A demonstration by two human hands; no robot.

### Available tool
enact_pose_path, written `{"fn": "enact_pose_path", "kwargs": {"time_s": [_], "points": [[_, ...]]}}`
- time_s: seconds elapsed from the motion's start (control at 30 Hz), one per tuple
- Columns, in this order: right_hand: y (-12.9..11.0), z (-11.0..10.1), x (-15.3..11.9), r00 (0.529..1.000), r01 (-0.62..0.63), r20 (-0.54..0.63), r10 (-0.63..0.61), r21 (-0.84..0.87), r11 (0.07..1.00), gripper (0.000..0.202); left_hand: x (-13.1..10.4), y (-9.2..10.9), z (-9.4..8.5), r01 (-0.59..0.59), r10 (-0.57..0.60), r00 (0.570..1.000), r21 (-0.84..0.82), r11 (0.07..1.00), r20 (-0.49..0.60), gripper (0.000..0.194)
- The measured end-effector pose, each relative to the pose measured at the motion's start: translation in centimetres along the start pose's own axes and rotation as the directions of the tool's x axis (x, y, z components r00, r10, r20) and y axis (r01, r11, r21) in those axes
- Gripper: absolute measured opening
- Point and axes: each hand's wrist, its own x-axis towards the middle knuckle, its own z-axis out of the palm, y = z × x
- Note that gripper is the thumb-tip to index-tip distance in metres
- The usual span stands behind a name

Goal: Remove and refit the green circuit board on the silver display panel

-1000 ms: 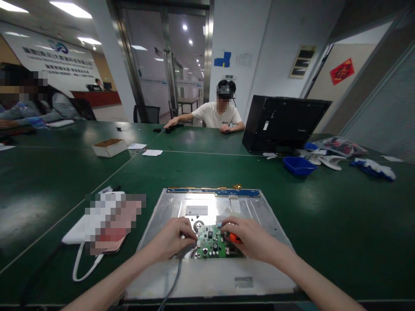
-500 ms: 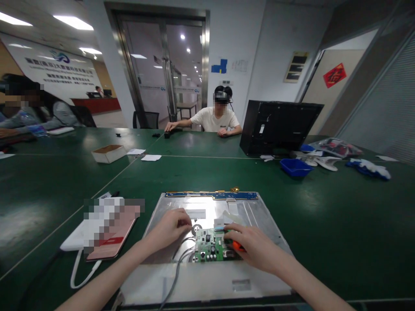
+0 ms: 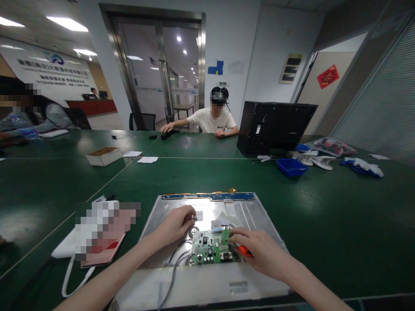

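While the right hand [image 3: 254, 248] touches the green circuit board [image 3: 209, 248], the left hand [image 3: 180, 222] hovers beyond

Although the left hand's thumb and fingers are bent nearly together, with something small and pale at their tips, I cannot tell whether they grip it. That hand hangs over the metal panel [image 3: 249, 216], just past the board's far left corner, its forearm slanting in from the near left. Half curled, the right hand has an orange object [image 3: 245, 251], perhaps a tool handle, tucked under its fingers; its fingertips meet the board's right side, the forearm reaching in from the near right.

Between the hands, the board lies flat on the panel, grey cables [image 3: 174, 272] leaving its left side. It should be light and stiff, but its raised parts and connectors look fragile, so bare edges seem the best hold. The panel is probably heavier, rigid and rather slippery; its left and right rims suit two hands. At its far edge sits a thin blue strip [image 3: 207, 197], likely delicate. Farther left, a pink phone [image 3: 112, 250] lies on the green table [image 3: 324, 242].
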Motion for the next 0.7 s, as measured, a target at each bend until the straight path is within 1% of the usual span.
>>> {"fn": "enact_pose_path", "kwargs": {"time_s": [0.1, 0.2, 0.3, 0.37, 0.43, 0.53, 0.6, 0.7], "points": [[0.2, -0.1, -0.3, 1.0, 0.002, 0.014, -0.002, 0.002, 1.0, 0.034, 0.3, -0.1, 0.3, 0.0, 0.0, 1.0, 0.028, 1.0, 0.015, 0.015], [0.0, -0.3, -0.7, 1.0, -0.009, 0.012, 0.009, 0.02, 1.0, 0.032, 0.9, -0.2, 0.5, 0.003, -0.005, 1.0, 0.054, 0.999, 0.024, 0.012], [-0.4, -0.4, -1.3, 1.0, -0.024, 0.007, 0.024, 0.042, 0.999, 0.028, 0.8, 0.0, 0.1, 0.016, -0.017, 1.0, 0.055, 0.998, 0.026, 0.013], [-0.8, -0.2, -1.6, 0.999, -0.044, 0.0, 0.044, 0.026, 0.999, 0.031, 0.2, 0.7, -0.6, 0.024, -0.025, 0.999, 0.049, 0.999, 0.021, 0.015], [-1.2, 0.4, -1.7, 0.997, -0.074, -0.002, 0.074, -0.022, 0.997, 0.037, -0.8, 1.7, -1.4, 0.02, -0.021, 1.0, 0.029, 0.999, 0.017, 0.017], [-1.6, 1.6, -1.5, 0.995, -0.105, -0.007, 0.104, -0.118, 0.987, 0.042, -2.6, 3.6, -2.6, -0.05, 0.051, 0.995, -0.009, 0.999, 0.082, 0.016], [-1.8, 2.2, -1.1, 0.996, -0.086, -0.021, 0.084, -0.183, 0.979, 0.038, -3.6, 4.5, -3.0, -0.082, 0.085, 0.986, -0.027, 0.996, 0.146, 0.019], [-1.9, 2.8, -0.6, 0.999, -0.015, -0.039, 0.005, -0.277, 0.961, 0.029, -4.7, 4.8, -2.9, -0.084, 0.098, 0.97, -0.073, 0.994, 0.221, 0.037]]}}
